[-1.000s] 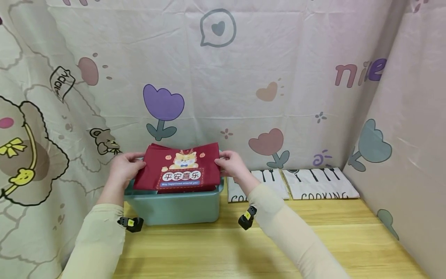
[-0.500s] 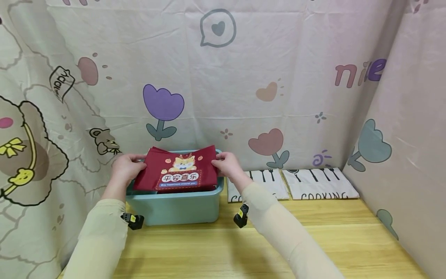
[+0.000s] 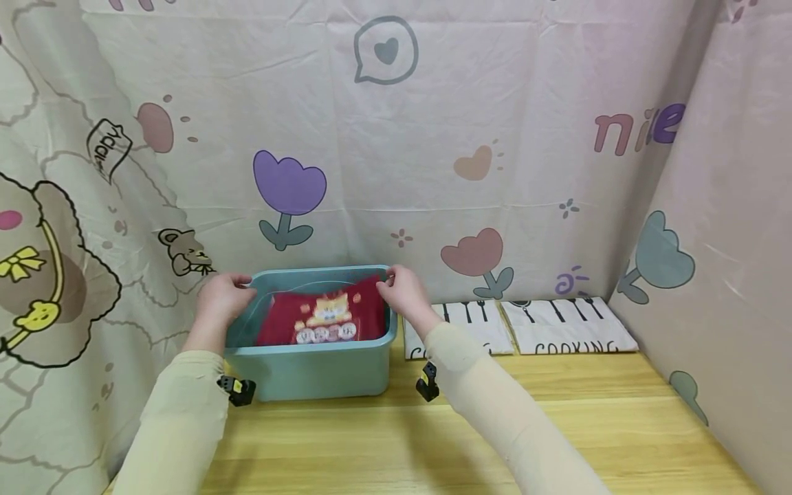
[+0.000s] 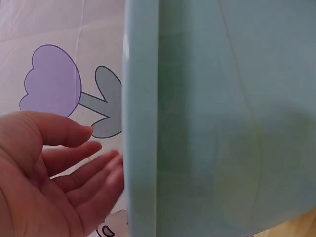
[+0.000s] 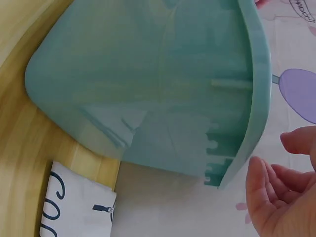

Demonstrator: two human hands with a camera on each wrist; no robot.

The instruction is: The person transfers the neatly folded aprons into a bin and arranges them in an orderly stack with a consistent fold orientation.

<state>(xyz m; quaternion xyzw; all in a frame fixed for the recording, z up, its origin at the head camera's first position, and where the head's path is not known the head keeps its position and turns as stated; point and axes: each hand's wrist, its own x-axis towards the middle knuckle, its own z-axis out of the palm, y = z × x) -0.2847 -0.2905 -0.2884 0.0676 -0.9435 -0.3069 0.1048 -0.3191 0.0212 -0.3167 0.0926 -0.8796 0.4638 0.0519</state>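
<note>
A folded dark red cloth (image 3: 318, 320), printed with a cartoon animal and white characters, lies blurred inside a blue-green plastic bin (image 3: 309, 375). Its right corner slopes up near the bin's back right. My left hand (image 3: 224, 297) hovers at the bin's left rim, its thumb and fingers apart with nothing between them in the left wrist view. At the right rim is my right hand (image 3: 405, 294), close to the cloth's raised corner. The right wrist view shows that hand (image 5: 286, 190) with a gap between thumb and fingers. From both wrist cameras, the bin wall hides the cloth.
Two folded white cloths, the left one (image 3: 476, 330) and the right one (image 3: 566, 326), lie side by side right of the bin, printed with utensils and "COOKING". A wooden table (image 3: 346, 447) carries everything. Patterned curtains (image 3: 396, 137) stand behind and at both sides.
The red cloth has left both hands and dropped down into the bin, baring the bin's rim. My hands stay near the bin's sides, the right one slightly further left than a second ago.
</note>
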